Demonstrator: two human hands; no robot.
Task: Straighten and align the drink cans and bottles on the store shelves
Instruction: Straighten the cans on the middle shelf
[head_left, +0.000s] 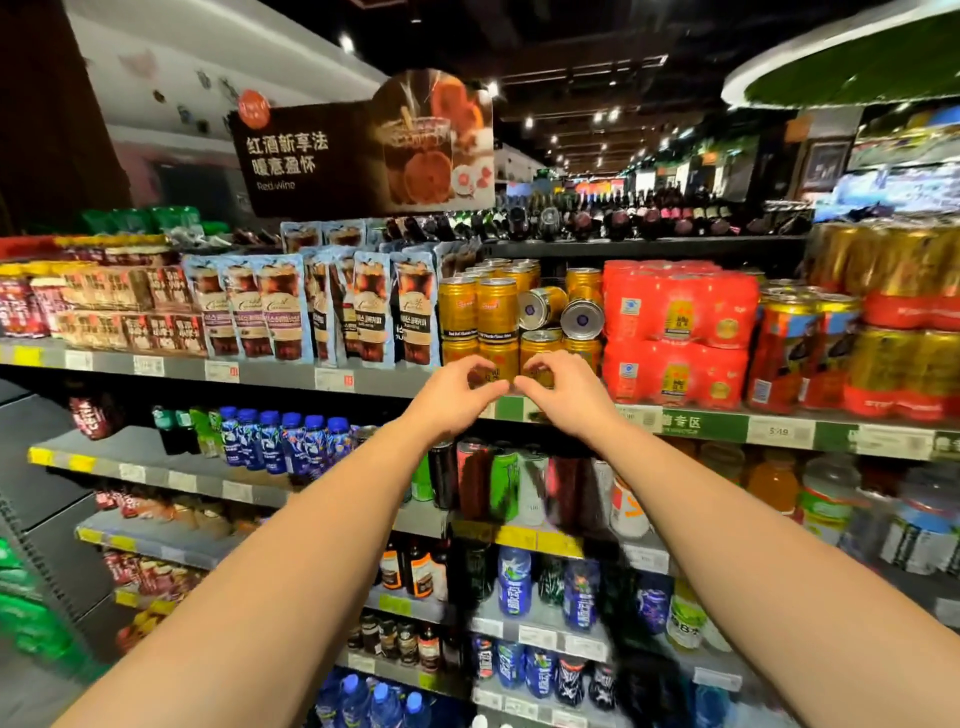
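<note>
Gold drink cans (478, 306) stand stacked in two layers on the upper shelf (363, 382). Two gold cans (540, 306) in the top layer lie on their sides, silver ends facing me. My left hand (457, 387) curls its fingers around a bottom-layer gold can (496, 358) at the shelf's front. My right hand (563, 389) curls around the neighbouring bottom-layer gold can (540, 345). Both hands meet thumb to thumb at the shelf edge.
Red shrink-wrapped can packs (680, 332) stand right of the gold cans, drink pouches (363, 306) to the left. Below, a shelf holds tall cans (498, 483) and blue bottles (291, 441). Lower shelves carry more bottles (514, 582). Wine bottles (623, 215) line the top.
</note>
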